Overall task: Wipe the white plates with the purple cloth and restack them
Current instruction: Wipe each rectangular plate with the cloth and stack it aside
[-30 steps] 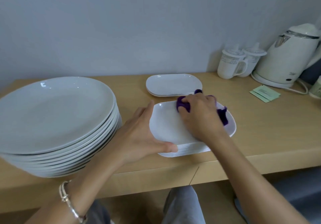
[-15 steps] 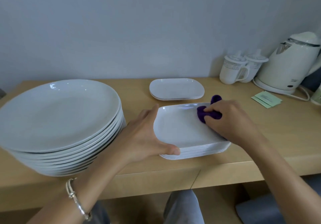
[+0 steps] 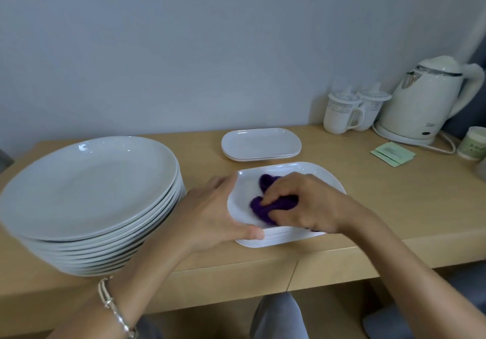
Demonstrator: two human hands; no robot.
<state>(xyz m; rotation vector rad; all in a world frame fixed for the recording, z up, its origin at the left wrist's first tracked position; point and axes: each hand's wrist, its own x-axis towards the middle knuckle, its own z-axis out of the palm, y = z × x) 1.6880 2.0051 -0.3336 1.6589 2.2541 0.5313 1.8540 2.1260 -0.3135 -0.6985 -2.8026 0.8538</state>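
A stack of white rectangular plates (image 3: 326, 178) lies near the table's front edge. My left hand (image 3: 210, 215) grips the top plate's left rim, thumb curled under the near corner. My right hand (image 3: 307, 204) holds the bunched purple cloth (image 3: 263, 207) and presses it onto the left middle of the top plate. Behind them, a smaller stack of rectangular white plates (image 3: 260, 144) sits apart. A tall stack of round white plates (image 3: 86, 189) stands at the left.
On the wooden table (image 3: 394, 202), two lidded mugs (image 3: 342, 112) and a white kettle (image 3: 426, 102) stand at the back right by the wall. Green packets (image 3: 393, 153) lie in front of the kettle. A small cup (image 3: 473, 142) sits at the right edge.
My right hand has swept the purple cloth from the top plate's far right corner back to its left middle. My left hand has kept its hold on the rim.
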